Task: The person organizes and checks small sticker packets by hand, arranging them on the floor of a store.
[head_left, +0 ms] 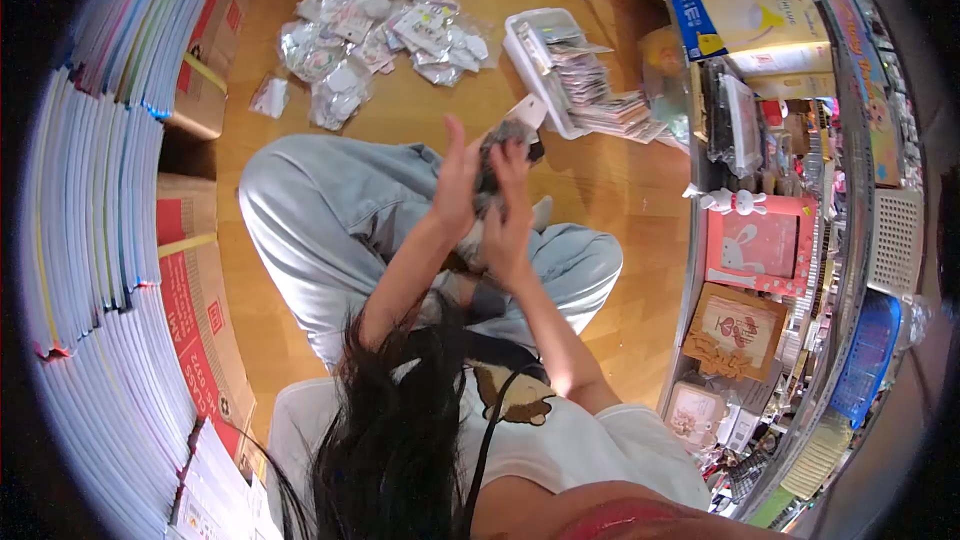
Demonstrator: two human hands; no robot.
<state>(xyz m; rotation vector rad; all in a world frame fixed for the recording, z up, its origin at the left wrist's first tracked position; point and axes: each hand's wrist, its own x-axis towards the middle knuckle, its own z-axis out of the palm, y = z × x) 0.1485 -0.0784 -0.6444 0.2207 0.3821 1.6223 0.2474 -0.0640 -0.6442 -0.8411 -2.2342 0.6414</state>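
Note:
My right hand (508,202) is over my crossed legs, its fingers laid along a small dark grey, mottled item (490,154). A white card (530,110) with a small hole sticks out at the item's far end. What kind of item it is, I cannot tell. Close on its other side is my left hand (457,183), its fingers stretched upward. Beyond my hands, a white plastic basket (512,38) holds rows of thin packets (580,75), and more packets (630,115) fan out over its side onto the floor. A loose pile of clear-bagged small goods (375,35) lies at the far left.
Stacks of thin books or notebooks (95,190) and cardboard boxes (195,310) line the left side. Shelving on the right carries a pink rabbit picture frame (765,245), a wooden frame (735,330) and a blue basket (865,355). A single bagged piece (269,97) lies beside the pile.

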